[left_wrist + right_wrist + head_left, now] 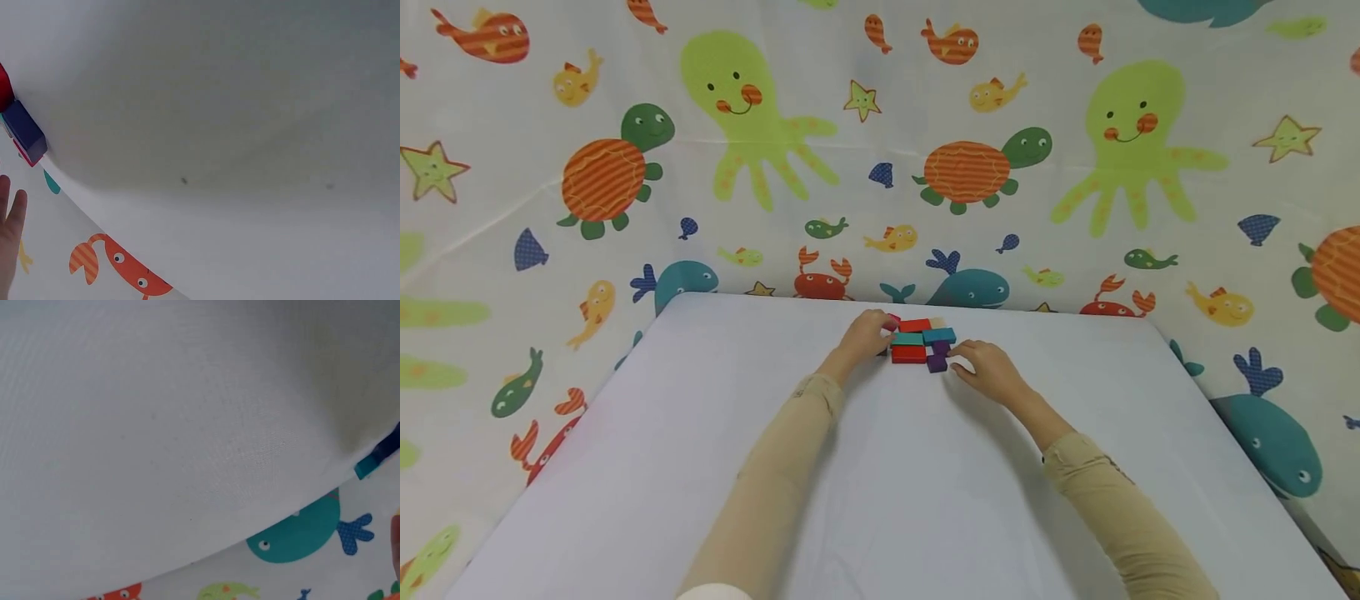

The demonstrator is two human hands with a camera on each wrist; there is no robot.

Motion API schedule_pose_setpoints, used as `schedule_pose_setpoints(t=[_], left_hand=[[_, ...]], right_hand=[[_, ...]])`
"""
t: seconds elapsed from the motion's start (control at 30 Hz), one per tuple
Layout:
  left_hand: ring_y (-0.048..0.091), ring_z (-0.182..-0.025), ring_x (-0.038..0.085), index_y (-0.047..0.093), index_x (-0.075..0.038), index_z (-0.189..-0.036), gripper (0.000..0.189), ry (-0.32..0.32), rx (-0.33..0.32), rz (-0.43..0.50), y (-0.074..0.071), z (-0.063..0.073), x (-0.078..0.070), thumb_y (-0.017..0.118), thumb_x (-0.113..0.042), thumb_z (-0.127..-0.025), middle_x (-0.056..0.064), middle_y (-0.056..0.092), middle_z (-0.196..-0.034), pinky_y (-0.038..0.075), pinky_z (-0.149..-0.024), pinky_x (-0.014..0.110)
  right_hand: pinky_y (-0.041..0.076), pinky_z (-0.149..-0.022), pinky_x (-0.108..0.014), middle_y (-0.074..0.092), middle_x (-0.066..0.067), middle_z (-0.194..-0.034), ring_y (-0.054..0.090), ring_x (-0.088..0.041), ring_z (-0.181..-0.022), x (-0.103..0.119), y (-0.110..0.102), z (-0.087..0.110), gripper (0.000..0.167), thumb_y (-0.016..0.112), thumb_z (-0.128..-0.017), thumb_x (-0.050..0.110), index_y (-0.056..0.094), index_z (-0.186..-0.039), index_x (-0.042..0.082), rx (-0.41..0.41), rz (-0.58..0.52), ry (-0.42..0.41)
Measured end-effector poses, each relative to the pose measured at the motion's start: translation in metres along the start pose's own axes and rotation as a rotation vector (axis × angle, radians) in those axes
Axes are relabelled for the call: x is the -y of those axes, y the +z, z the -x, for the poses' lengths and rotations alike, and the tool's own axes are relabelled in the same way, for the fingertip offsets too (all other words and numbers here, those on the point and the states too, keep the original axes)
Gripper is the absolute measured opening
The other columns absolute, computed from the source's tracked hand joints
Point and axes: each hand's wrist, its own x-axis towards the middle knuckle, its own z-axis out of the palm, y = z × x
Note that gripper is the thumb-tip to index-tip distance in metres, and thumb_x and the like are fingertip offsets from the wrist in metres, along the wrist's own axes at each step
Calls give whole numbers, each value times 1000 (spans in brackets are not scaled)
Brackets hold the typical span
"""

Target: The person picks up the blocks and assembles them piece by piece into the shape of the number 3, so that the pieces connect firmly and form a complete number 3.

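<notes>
A cluster of small coloured blocks lies at the far middle of the white table. A red block (909,355) sits in front, with a teal block (907,339) behind it and a blue block (939,335) to the right. At the cluster's left edge is my left hand (865,335), its fingertips right beside the blocks. In the left wrist view its fingers (15,215) look extended near a dark blue block (26,130). My right hand (990,368) stands at the right edge, thumb and fingers apart beside the purple block (937,364).
Behind the table (715,417) hangs a white cloth (850,267) printed with sea animals. Another red block (915,325) and a pale yellow block (937,322) lie at the back of the cluster, close to the table's far edge.
</notes>
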Motion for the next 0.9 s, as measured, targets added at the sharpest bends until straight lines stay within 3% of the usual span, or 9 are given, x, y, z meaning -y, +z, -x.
schedule_pose_setpoints(t=[0.1,0.23,0.47,0.67,0.9], left_hand=[[56,-106,26,65,-4,-116,29,-14,56,10,-1,-6,-1,64,-12,-89,14,63,-111,45,-98,36],[56,-107,26,66,-4,-113,26,-55,76,20,-2,-8,-1,65,-11,-88,13,64,-111,44,-100,36],[58,-108,26,69,-4,-110,24,-40,101,75,5,-13,1,66,-7,-86,12,65,-112,45,-99,37],[57,-110,25,69,-5,-110,24,-51,131,-8,8,-17,3,67,-10,-86,11,66,-114,45,-99,36],[56,-108,24,69,-6,-110,25,-13,188,-98,6,-21,1,68,-14,-86,8,68,-111,45,-99,35]], right_hand=[[53,-86,-44,71,-13,-99,67,-29,-95,-2,1,-3,21,71,-83,10,69,-102,3,-6,6,13],[53,-85,-43,71,-13,-98,67,-28,-92,-3,4,-8,19,69,-84,10,69,-102,3,-6,14,15],[53,-84,-40,71,-11,-97,66,-25,-90,-4,11,-18,19,69,-85,13,69,-101,3,38,35,27],[52,-86,-40,71,-10,-101,65,-25,-93,-3,15,-27,25,68,-86,17,68,-107,3,131,40,52],[52,-88,-40,70,-12,-102,65,-26,-94,-6,15,-42,24,68,-86,16,67,-107,3,107,70,105]])
